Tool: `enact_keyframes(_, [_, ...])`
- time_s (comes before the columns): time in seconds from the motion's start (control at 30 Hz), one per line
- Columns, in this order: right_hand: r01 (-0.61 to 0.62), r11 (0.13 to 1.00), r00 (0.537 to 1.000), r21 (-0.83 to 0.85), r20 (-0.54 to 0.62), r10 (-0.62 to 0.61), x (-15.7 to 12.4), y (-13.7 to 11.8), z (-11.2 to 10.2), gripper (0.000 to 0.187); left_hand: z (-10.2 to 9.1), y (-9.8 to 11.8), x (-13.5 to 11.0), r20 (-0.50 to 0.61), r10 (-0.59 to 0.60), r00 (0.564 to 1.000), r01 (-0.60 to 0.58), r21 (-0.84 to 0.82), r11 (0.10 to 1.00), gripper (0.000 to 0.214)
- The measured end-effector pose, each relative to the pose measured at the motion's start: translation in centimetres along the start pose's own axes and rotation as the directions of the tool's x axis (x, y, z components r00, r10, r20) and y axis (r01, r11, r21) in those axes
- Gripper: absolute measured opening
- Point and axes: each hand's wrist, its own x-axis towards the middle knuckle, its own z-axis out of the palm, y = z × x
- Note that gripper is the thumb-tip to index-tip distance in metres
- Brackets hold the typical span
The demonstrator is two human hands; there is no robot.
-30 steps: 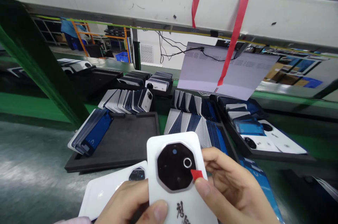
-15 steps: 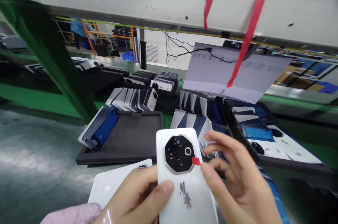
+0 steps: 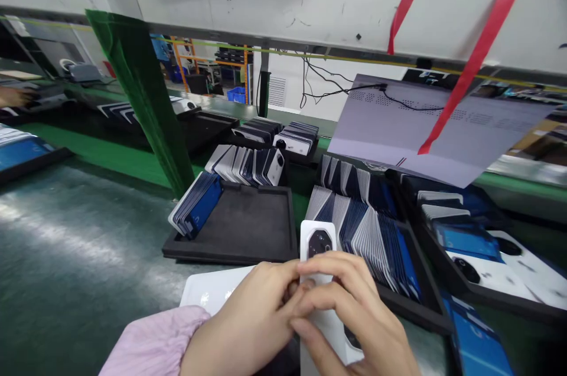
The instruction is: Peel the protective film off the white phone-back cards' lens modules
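A white phone back cover (image 3: 319,240) with a black octagonal camera window stands nearly edge-on between my hands. My left hand (image 3: 248,323), in a pink sleeve, is closed around its left side. My right hand (image 3: 349,317) wraps over its front and right edge, fingers curled across the cover just below the camera window. Both hands meet at the middle of the cover. Another white cover (image 3: 212,290) lies flat on the belt just left of my left hand.
A black foam tray (image 3: 248,228) with rows of upright covers sits ahead, and more filled trays (image 3: 367,228) stand to the right. A green post (image 3: 146,104) rises at the left. A grey sheet taped with red tape (image 3: 443,122) hangs above right. Another person's hand (image 3: 13,95) shows far left.
The cover has been turned from facing me to nearly edge-on and lowered. My right hand closed over its front. The red tab seen earlier is hidden. The view has shifted left.
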Motion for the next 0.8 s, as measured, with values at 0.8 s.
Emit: enact_keyframes(0.8, [-0.663, 0.618, 0.737, 0.422, 0.221, 0.639, 0.4, 1.8, -4.7, 0.016, -1.9, 2.3, -1.1, 0.212, -0.152, 0.965, 0.099, 0.242, 0.965, 0.034])
